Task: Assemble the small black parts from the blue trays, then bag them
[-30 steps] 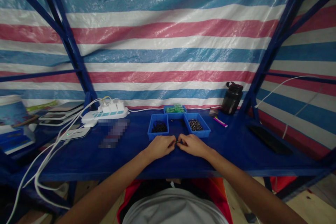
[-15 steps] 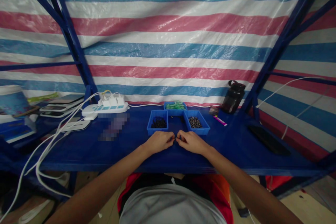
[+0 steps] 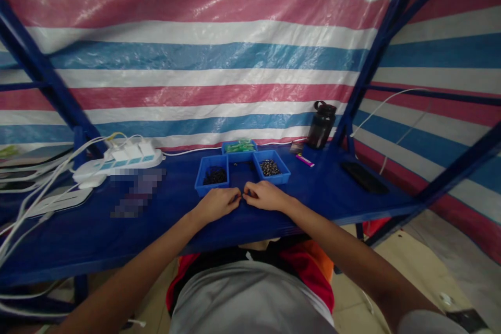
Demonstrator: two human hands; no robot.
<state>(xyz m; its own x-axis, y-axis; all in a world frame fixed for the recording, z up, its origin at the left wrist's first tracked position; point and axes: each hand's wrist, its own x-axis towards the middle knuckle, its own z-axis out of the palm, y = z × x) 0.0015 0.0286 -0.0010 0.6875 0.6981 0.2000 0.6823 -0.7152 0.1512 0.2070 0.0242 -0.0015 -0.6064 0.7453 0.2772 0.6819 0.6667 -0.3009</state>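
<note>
My left hand (image 3: 217, 203) and my right hand (image 3: 264, 195) rest on the blue table (image 3: 156, 219), fingertips meeting in a pinch around a tiny dark piece I cannot make out. Just beyond them stand three small blue trays. The left tray (image 3: 212, 175) holds dark bits. The right tray (image 3: 271, 167) holds dark round pieces. The back tray (image 3: 239, 147) holds green pieces.
A white power strip (image 3: 117, 162) with plugs and white cables lies at the left. A dark bottle (image 3: 321, 125) stands at the back right beside a pink marker (image 3: 304, 160). A flat black object (image 3: 362, 177) lies on the right. Blue frame posts flank the table.
The view has swung right and tilted down, so everything sits further left and lower in the picture. Both hands stay pinched together in front of the trays.
</note>
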